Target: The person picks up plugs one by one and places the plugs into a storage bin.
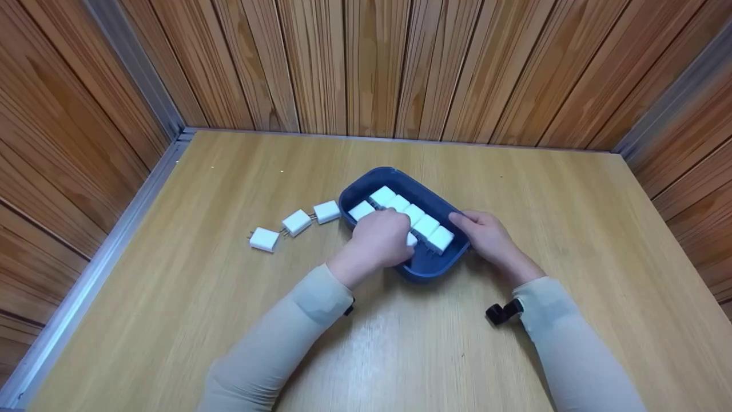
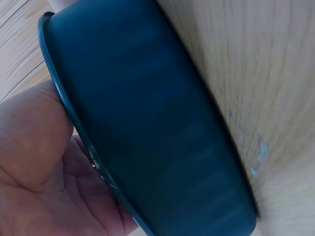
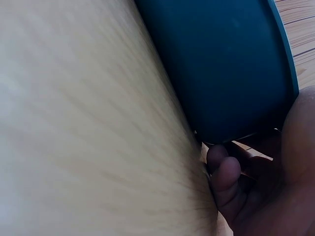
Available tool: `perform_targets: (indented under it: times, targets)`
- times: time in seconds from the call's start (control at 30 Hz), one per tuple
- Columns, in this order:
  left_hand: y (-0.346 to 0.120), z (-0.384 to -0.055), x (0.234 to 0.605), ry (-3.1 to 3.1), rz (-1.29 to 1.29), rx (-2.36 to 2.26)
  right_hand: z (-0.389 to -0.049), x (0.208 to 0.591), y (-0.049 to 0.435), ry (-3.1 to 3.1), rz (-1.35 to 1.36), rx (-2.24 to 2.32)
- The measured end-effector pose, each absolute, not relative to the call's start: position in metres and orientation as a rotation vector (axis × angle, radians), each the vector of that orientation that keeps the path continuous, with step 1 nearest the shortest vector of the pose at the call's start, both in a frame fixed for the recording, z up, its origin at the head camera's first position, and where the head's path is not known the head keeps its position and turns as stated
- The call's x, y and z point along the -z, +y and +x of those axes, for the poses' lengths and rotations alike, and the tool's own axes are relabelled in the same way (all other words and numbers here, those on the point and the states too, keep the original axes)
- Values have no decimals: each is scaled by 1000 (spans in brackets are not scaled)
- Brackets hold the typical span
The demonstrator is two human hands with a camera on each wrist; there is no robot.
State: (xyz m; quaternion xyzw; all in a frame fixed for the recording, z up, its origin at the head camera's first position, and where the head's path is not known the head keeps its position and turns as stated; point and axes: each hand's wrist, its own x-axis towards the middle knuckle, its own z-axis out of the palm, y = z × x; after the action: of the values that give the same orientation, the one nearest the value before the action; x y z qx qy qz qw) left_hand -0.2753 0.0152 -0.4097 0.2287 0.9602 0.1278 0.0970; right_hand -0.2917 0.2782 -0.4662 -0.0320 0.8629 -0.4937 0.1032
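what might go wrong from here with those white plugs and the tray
The left hand reaches among closely packed white plugs in the tray and might knock neighbours askew. The right hand holds it near one end, so it could swivel, perhaps bumping the nearest loose plug on the table.

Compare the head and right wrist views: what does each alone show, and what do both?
Only the head view shows white two-pin plug adapters, three on the wooden table and others inside the dark blue tray, plus the left hand reaching into it.

Only the right wrist view shows curled fingers of the right hand beside the tray's outer wall.

Both show tray, right hand and table.
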Motion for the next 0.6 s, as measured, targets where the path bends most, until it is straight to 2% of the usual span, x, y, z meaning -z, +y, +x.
perform_targets:
  times: [0.6]
  targets:
    - [28, -273, 410, 2835, 621, -290, -291, 466, 279, 2524, -93, 1443]
